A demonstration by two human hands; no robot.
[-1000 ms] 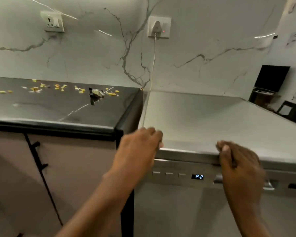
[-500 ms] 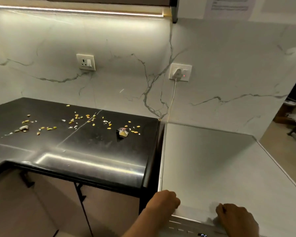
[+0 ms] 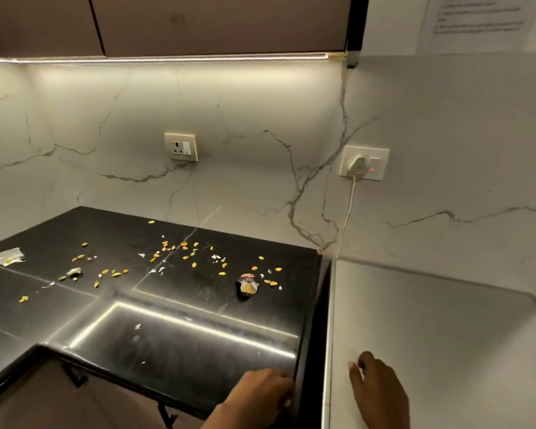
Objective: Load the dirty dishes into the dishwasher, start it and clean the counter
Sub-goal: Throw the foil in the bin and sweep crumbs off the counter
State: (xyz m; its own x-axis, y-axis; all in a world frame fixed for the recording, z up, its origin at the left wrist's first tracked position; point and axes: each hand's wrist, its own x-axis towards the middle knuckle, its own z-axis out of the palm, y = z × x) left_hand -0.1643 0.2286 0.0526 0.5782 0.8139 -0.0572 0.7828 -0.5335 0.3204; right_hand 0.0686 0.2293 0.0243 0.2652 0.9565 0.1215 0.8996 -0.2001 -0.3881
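Observation:
The grey top of the dishwasher fills the lower right; its door and panel are out of view. My right hand rests above that top near its front left, fingers loosely curled, holding nothing. My left hand is at the front right corner of the black counter, fingers curled over the edge. Yellow crumbs and white scraps lie scattered across the counter. A crumpled wrapper sits near the counter's right side.
Torn wrapper pieces lie at the counter's far left. A white plug and cable run down the marble wall behind the dishwasher. A second socket is on the wall. Brown upper cabinets hang overhead.
The view has tilted up from the dishwasher's front panel to the counter and wall. Both hands have left the dishwasher's front edge; the left one now sits at the counter corner.

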